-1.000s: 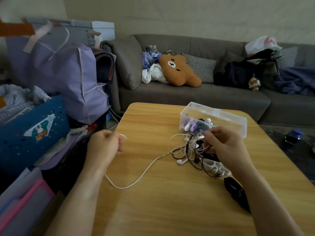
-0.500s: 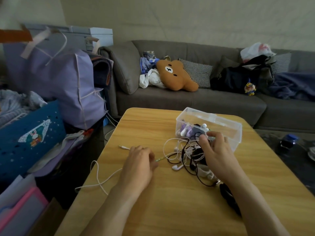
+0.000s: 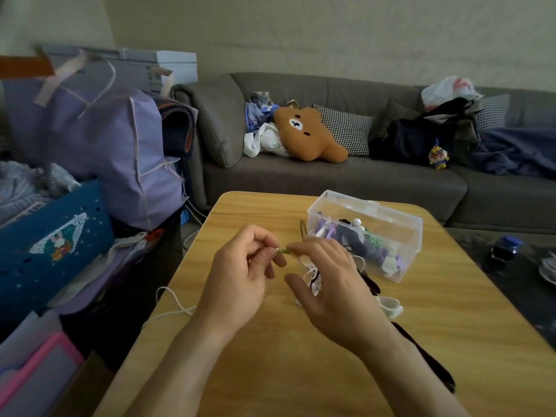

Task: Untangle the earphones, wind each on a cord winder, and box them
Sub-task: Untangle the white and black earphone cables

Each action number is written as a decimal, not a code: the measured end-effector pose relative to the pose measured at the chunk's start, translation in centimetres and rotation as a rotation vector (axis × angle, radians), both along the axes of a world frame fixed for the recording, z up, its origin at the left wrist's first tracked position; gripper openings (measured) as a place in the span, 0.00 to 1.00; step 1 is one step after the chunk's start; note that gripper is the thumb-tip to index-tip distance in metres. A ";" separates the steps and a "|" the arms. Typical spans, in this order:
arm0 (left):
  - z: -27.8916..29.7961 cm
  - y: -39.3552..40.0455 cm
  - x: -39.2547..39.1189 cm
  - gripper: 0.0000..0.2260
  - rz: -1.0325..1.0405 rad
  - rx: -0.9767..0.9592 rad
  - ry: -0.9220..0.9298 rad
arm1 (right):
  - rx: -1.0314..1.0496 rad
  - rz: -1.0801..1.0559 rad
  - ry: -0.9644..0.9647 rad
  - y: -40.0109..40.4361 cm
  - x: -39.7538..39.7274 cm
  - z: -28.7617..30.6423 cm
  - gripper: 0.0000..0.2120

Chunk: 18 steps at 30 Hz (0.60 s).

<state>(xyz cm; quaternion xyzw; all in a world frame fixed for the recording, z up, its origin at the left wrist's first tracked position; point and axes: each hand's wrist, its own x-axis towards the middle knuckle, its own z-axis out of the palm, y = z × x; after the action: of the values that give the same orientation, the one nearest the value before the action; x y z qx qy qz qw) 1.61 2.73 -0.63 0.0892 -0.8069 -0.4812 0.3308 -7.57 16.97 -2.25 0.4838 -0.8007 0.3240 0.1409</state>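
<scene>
Our left hand [image 3: 240, 278] and right hand [image 3: 328, 284] meet over the wooden table [image 3: 301, 371], both pinching a white earphone cord [image 3: 173, 299] near its plug. The tangle [image 3: 314, 276] sits under our right hand, just beside the clear box [image 3: 370, 236].
</scene>
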 end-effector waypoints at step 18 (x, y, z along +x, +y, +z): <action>0.6 -4.3 1.6 0.05 0.153 0.039 -0.104 | 0.215 -0.277 -0.007 -0.2 -3.0 -1.8 0.04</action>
<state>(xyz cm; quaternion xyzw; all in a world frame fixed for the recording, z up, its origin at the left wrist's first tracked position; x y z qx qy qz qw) 3.25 -1.52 -0.03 0.1818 -0.8044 -0.4647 0.3225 -10.52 16.79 -4.02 0.3801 -0.8902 0.2156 0.1287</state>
